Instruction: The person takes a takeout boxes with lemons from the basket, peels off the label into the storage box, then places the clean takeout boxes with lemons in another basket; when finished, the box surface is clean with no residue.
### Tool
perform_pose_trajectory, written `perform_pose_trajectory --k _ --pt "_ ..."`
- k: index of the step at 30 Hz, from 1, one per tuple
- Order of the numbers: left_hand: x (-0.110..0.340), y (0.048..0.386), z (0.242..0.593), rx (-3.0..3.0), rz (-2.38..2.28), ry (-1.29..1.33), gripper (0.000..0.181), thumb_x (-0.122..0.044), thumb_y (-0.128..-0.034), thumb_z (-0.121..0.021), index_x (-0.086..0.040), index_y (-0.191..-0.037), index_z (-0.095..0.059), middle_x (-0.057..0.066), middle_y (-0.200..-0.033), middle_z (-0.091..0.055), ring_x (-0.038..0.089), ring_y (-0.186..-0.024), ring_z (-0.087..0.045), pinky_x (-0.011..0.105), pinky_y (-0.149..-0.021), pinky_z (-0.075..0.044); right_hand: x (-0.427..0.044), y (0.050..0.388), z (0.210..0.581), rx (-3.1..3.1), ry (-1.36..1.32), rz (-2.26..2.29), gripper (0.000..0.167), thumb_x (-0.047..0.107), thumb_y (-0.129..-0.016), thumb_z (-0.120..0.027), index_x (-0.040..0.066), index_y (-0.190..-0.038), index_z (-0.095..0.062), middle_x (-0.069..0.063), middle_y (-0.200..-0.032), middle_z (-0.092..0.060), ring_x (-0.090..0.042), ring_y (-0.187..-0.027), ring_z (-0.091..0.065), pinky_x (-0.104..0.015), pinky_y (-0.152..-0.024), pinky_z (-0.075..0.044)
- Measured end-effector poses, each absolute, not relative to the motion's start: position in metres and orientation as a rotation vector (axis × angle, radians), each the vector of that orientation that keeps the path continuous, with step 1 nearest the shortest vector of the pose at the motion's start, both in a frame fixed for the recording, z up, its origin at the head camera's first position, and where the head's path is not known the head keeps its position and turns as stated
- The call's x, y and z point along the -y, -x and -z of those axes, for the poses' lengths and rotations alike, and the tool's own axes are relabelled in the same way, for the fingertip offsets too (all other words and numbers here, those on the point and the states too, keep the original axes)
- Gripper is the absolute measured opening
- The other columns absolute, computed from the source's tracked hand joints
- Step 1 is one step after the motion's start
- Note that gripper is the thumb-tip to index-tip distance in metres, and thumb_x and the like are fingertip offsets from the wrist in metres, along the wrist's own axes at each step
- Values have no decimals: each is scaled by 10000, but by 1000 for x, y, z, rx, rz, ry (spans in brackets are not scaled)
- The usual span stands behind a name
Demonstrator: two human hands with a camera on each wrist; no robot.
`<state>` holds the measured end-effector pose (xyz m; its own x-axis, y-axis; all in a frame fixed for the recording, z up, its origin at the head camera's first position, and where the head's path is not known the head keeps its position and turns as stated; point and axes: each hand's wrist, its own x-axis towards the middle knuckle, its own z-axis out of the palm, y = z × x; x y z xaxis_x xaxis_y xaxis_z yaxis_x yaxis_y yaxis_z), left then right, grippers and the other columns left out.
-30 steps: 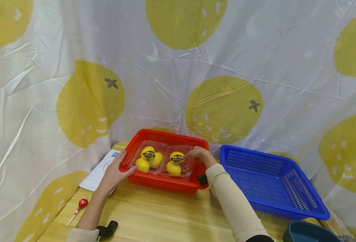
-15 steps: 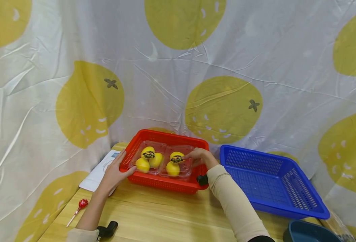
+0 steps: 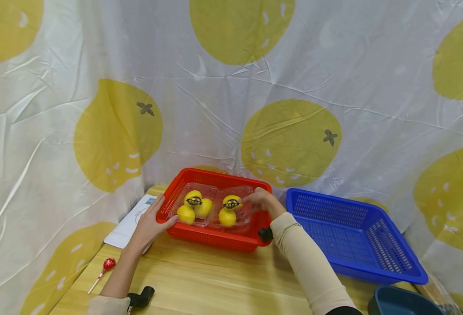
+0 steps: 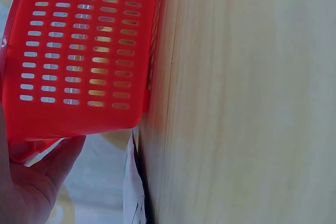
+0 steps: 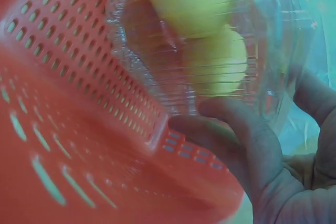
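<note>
A red plastic basket (image 3: 211, 238) stands on the wooden table, holding two clear plastic boxes side by side. Several yellow lemons show through the lids. Three lie in the left box (image 3: 211, 192), and two are visible in the right box (image 3: 242, 192), each box bearing a dark label. My left hand (image 3: 148, 227) grips the basket's left rim, thumb over the near corner. With my right hand (image 5: 262, 150) I hold the right box at its right side, fingers and thumb around its edge; it sits slightly raised and tilted in the basket. Part of that box is hidden by the hand.
A blue basket (image 3: 333, 236) stands to the right, with a dark teal bin (image 3: 404, 302) in front of it. At left lie a white sheet or pad (image 3: 125, 227) and a red lollipop (image 3: 108, 264). A lemon-print curtain (image 3: 215, 109) hangs behind the table.
The right box has risen slightly at its far side, along with my right hand. My left hand stays on the basket rim.
</note>
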<state>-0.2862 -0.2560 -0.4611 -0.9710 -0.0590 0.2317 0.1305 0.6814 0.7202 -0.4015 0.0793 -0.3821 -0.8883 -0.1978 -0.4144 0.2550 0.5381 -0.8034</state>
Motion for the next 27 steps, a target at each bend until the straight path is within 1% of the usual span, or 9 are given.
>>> perform_pose_trajectory --k 5,8,10,13,16,20,22,24,27 --pt "255 286 461 2657 1185 56 904 -478 -862 -664 -98 -1555 -226 134 -1621 -229 458 -1426 -287 690 -1071 -329 -78 399 378 -2321 -51 1349 334 122 -879 -710 -55 -1064 -497 -121 -841 -597 -123 -449 -589 -290 -554 -589" --pt "255 286 462 2651 1197 51 906 -479 -857 -671 -103 -1555 -231 130 -1621 -231 455 -1427 -289 685 -1066 -339 -78 398 377 -2339 -59 1343 368 132 -883 -707 -55 -1100 -476 -77 -764 -557 -117 -430 -542 -270 -541 -573" --pt "256 286 462 2655 1186 57 906 -481 -861 -665 -99 -1555 -225 140 -1620 -230 462 -1424 -288 692 -1067 -330 -79 398 376 -2346 -62 1346 349 133 -884 -706 -53 -1088 -493 -38 -687 -531 -113 -427 -530 -266 -540 -570" --pt "256 287 461 2658 1178 59 911 -496 -859 -664 -105 -1556 -227 135 -1620 -232 455 -1427 -288 689 -1072 -327 -81 399 373 -2325 -70 1386 282 135 -892 -698 -50 -1027 -535 -10 -591 -512 -110 -428 -548 -268 -537 -573" --pt "256 288 460 2668 1168 61 912 -505 -860 -660 -110 -1557 -224 134 -1621 -231 454 -1429 -287 693 -1077 -317 -84 397 369 -2292 -62 1422 223 148 -907 -681 -30 -924 -546 -7 -552 -520 -110 -427 -569 -269 -533 -574" --pt "256 288 459 2678 1173 58 917 -514 -859 -655 -115 -1560 -217 134 -1623 -224 454 -1432 -280 699 -1082 -302 -86 392 359 -2296 -32 1424 313 191 -911 -681 38 -685 -528 17 -493 -474 -98 -385 -503 -234 -498 -530" --pt "256 288 458 2681 1184 57 920 -517 -859 -653 -113 -1560 -214 135 -1624 -218 455 -1434 -275 700 -1083 -300 -86 389 354 -2304 -28 1421 368 205 -904 -690 78 -610 -511 29 -473 -451 -99 -373 -459 -219 -476 -497" --pt "257 287 458 2684 1191 55 921 -518 -861 -651 -111 -1560 -211 136 -1626 -211 459 -1431 -276 700 -1078 -307 -86 386 350 -2302 -22 1423 385 210 -905 -690 94 -585 -512 32 -468 -446 -101 -370 -433 -214 -467 -480" --pt "258 287 458 2690 1210 47 929 -527 -862 -647 -121 -1565 -196 131 -1631 -197 464 -1426 -279 699 -1072 -318 -87 381 344 -2290 -18 1441 367 197 -917 -674 91 -600 -523 32 -470 -449 -96 -373 -428 -209 -469 -489"
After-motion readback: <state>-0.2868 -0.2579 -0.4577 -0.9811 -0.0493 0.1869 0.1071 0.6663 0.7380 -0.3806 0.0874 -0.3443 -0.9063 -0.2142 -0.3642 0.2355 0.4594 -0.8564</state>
